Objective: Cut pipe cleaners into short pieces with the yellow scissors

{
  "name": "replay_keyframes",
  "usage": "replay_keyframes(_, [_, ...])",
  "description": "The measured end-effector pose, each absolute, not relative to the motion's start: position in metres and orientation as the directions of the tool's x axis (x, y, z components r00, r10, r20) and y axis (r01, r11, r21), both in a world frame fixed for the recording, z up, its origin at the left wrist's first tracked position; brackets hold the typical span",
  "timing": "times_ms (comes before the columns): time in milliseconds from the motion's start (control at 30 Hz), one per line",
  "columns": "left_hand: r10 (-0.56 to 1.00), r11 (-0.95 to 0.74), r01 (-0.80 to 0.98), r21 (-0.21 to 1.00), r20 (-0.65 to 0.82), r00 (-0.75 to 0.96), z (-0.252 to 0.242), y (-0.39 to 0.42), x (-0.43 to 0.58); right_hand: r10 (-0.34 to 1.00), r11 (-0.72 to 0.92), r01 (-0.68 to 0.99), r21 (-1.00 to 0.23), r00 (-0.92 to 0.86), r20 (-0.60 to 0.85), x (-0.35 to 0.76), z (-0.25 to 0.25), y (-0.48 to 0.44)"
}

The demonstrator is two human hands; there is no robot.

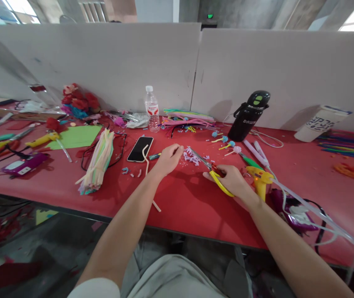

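My right hand (231, 179) grips a pair of scissors (217, 183) with yellow and red handles, its blades pointing away and to the left. Under the blade tips lies a pile of short lilac pieces (191, 157), cut from something fuzzy. My left hand (169, 159) is closed in a pinch just left of the pile; whatever its fingertips hold is too small to make out. Beside my left forearm, a long cream pipe cleaner (146, 159) lies partly over a phone (140, 149) and passes beneath the arm.
A bundle of pale pipe cleaners (97, 161) lies at left. A water bottle (152, 109) and a black flask (247, 118) stand at the back. Right of my right hand is a yellow glue gun (260, 180) with cables. Small pompom flowers (233, 150) lie before the flask.
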State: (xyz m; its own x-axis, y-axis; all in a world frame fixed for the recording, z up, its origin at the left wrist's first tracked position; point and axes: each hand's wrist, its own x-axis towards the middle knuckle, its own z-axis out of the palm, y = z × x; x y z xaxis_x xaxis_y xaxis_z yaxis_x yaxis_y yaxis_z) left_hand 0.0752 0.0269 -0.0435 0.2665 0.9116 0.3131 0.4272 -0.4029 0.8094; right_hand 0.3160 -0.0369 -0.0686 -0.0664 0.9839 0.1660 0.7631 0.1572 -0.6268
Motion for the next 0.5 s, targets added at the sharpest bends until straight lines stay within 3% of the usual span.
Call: replay_keyframes(500, [0.909,-0.405,0.416,0.814,0.309,0.281,-0.0404,0.0258,0.0750,0.987,0.152,0.740,-0.655,-0.085,0.134,0.3173,-0.0729,-0.0363])
